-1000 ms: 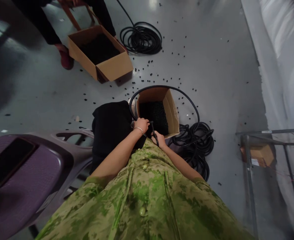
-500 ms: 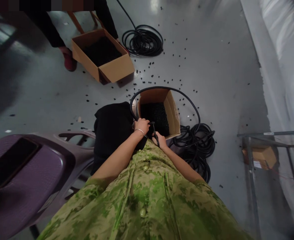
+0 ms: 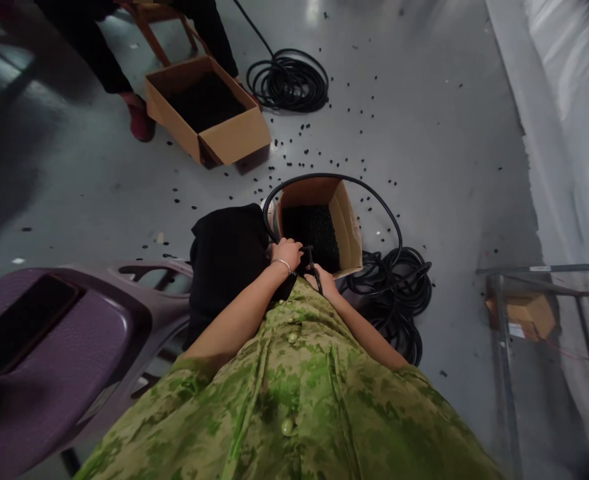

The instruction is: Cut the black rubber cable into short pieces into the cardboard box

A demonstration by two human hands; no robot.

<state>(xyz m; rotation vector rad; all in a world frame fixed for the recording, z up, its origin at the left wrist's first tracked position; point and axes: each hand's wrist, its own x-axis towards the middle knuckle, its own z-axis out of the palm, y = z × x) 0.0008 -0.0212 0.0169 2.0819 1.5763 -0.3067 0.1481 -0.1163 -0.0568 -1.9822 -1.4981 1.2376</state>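
My left hand [image 3: 287, 253], with a bracelet at the wrist, is closed around a black hose [image 3: 332, 176] in front of my body. From there the hose arcs over an open cardboard box [image 3: 348, 223] and down to a tangled coil on the right. My right hand [image 3: 328, 284] is closed on a thin black piece [image 3: 315, 268] that reaches up towards the left hand; its kind is not clear. Small black parts [image 3: 314, 227] fill the bottom of the box, just beyond both hands.
Loose hose coils [image 3: 399, 287] lie right of the box. Further off are a larger carton [image 3: 237, 137] of black parts, a seated person's legs [image 3: 101, 60] and another hose coil [image 3: 289, 80]. A purple chair [image 3: 89, 327] holding a phone [image 3: 24, 323] stands left; a metal frame [image 3: 504, 367] stands right.
Both hands keep nearly the same place and hold. The whole view has shifted very slightly; nothing else has visibly moved.
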